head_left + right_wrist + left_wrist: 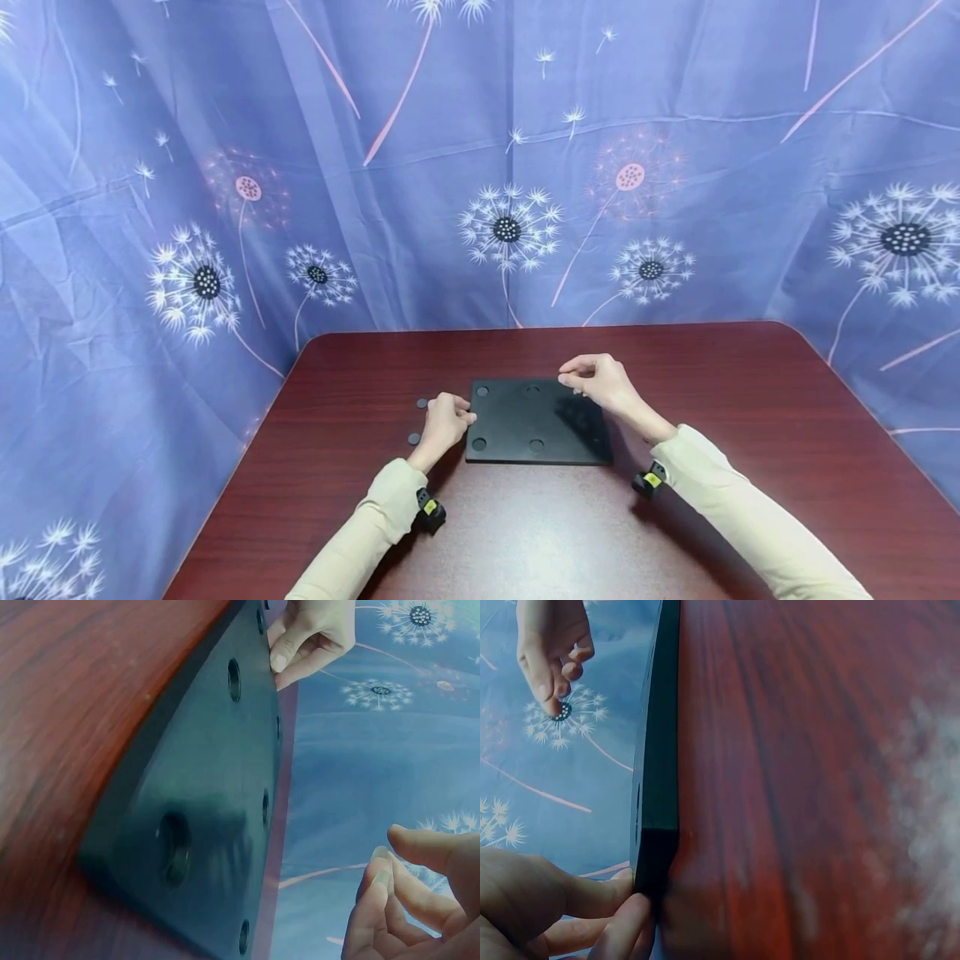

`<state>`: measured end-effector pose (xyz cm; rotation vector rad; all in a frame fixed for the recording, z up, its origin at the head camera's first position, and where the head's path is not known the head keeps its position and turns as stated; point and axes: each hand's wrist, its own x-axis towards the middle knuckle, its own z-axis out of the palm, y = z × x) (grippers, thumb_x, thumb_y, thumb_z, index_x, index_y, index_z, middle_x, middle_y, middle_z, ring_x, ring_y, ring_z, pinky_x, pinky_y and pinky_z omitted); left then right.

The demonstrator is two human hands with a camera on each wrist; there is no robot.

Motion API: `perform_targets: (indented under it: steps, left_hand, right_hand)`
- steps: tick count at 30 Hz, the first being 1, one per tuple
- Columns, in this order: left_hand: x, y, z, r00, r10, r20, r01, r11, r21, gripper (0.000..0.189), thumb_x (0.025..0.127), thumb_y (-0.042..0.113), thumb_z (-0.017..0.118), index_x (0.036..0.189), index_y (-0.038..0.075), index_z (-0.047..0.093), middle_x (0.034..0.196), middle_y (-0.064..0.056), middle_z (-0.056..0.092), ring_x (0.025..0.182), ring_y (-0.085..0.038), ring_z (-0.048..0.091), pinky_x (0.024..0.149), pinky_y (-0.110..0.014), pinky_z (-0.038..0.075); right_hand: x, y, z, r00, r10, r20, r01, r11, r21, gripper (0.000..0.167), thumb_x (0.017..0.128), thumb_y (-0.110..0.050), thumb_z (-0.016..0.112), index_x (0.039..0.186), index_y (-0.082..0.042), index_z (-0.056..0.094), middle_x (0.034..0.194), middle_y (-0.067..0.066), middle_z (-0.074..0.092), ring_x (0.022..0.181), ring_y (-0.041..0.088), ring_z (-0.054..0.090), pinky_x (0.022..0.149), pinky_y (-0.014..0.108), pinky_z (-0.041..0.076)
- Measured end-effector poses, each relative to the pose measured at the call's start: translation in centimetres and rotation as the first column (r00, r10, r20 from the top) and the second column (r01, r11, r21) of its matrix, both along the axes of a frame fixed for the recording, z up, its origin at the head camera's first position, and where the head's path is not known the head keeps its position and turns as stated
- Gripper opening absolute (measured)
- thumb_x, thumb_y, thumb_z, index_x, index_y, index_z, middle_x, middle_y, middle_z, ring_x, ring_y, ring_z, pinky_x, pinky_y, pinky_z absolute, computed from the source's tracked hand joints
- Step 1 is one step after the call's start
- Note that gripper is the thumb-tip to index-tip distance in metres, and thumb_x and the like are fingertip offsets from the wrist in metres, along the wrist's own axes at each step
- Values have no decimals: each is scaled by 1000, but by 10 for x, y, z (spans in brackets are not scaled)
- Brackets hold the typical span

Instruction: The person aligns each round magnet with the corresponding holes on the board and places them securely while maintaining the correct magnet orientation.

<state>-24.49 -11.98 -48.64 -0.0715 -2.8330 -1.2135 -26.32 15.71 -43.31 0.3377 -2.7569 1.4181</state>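
A flat black board (pixel 510 425) with several round recesses lies on the table. My left hand (pixel 446 423) is at its left edge, thumb and fingertips pinching that edge in the left wrist view. Over the board's far right part hovers my right hand (pixel 603 385), apart from the surface, its fingers loosely bent. Nothing shows between the right thumb (pixel 420 844) and fingers in the right wrist view. Two small dark discs, one farther (pixel 422 403) and one nearer (pixel 414 439), lie left of my left hand. Whether the nearest recess (pixel 176 847) holds anything, I cannot tell.
The red-brown wooden table (pixel 750 400) extends around the board on all sides. A blue curtain (pixel 420 208) with dandelion prints hangs behind and beside it. Dark wrist cameras, left (pixel 430 511) and right (pixel 649 480), sit at the cuffs.
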Motion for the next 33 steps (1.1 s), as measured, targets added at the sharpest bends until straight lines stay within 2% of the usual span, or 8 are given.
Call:
perform_targets:
  steps: [6,9,13,20,28,33]
  left_hand:
    - [-2,0,2,1000,15,-1,-15,1000,-2,20,83,6,74,100,-5,72,86,-16,74,82,-27,72,72,-37,58]
    - [-1,0,2,1000,13,-2,-13,1000,-2,20,83,6,74,100,-5,72,86,-16,74,81,-26,71,71,-36,58]
    - [-1,-1,1,1000,3,10,-3,1000,4,21,84,6,73,101,-6,72,89,-16,74,82,-27,71,71,-36,58]
    - [1,-2,-1,1000,3,28,-4,1000,11,22,84,5,73,103,-6,71,90,-17,74,82,-27,71,70,-37,58]
    - [1,0,0,999,0,47,-1,1000,22,22,85,6,72,104,-5,71,91,-17,73,84,-27,71,71,-36,58]
    - [1,0,0,999,4,49,-5,1000,17,22,85,6,72,104,-5,71,91,-16,73,84,-27,71,71,-36,58]
  right_hand:
    - [7,15,2,1000,1,18,-1,1000,20,20,89,-15,69,103,-1,72,87,21,72,73,34,67,55,24,48]
    - [10,22,2,998,-10,57,9,1000,27,21,90,-17,69,104,-2,71,88,21,72,75,35,67,56,28,50]
    - [14,30,1,997,-28,70,26,999,34,21,90,-15,68,104,0,71,90,21,73,74,34,69,59,33,54]
    - [18,40,-1,994,-19,104,13,998,56,19,90,-10,65,105,1,70,91,21,73,76,34,70,59,31,53]
    - [23,54,-6,998,-20,67,12,993,118,17,89,-5,62,103,1,69,90,16,74,74,26,69,56,27,48]
    - [27,63,-9,999,-18,36,11,985,175,15,87,-7,65,100,1,70,84,13,74,70,21,68,61,29,47]
